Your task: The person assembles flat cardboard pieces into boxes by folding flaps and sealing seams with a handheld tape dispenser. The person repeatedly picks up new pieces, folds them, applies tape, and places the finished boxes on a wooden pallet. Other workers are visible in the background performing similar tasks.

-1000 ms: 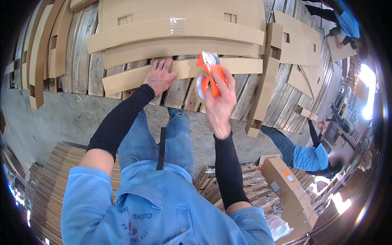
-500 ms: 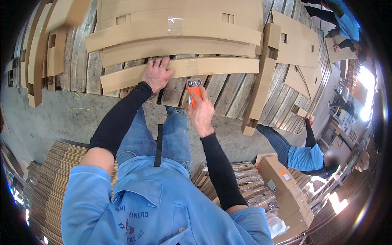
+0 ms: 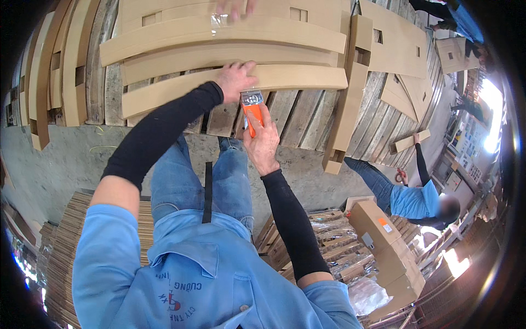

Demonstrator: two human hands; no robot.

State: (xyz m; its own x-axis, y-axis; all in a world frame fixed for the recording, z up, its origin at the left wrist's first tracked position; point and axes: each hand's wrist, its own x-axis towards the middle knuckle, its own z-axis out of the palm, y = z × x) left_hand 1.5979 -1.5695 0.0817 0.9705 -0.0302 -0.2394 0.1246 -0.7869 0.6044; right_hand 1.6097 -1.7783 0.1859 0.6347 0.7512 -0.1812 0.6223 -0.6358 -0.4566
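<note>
Across the front of a slatted wooden table lies a long, narrow cardboard strip (image 3: 307, 77). My left hand (image 3: 236, 78) grips it near its middle, fingers bent over the board. Just below that hand, my right hand (image 3: 262, 140) is wrapped round an orange hand tool (image 3: 253, 112) with a shiny metal head. The head is at the strip's lower edge, close to my left fingers; I cannot tell whether it touches. Farther back is another taped cardboard strip (image 3: 164, 43), lying over larger cardboard pieces.
At the top edge another person's blurred hand (image 3: 235, 8) reaches over the cardboard. A folded cardboard channel (image 3: 350, 104) crosses the table at right; more channels (image 3: 76, 60) stand left. A co-worker (image 3: 413, 200) is at the right. Cardboard stacks (image 3: 71, 247) are on the floor.
My left hand has slid right along the strip, and the orange tool has moved up to the strip's edge. Another person's hand has appeared at the top.
</note>
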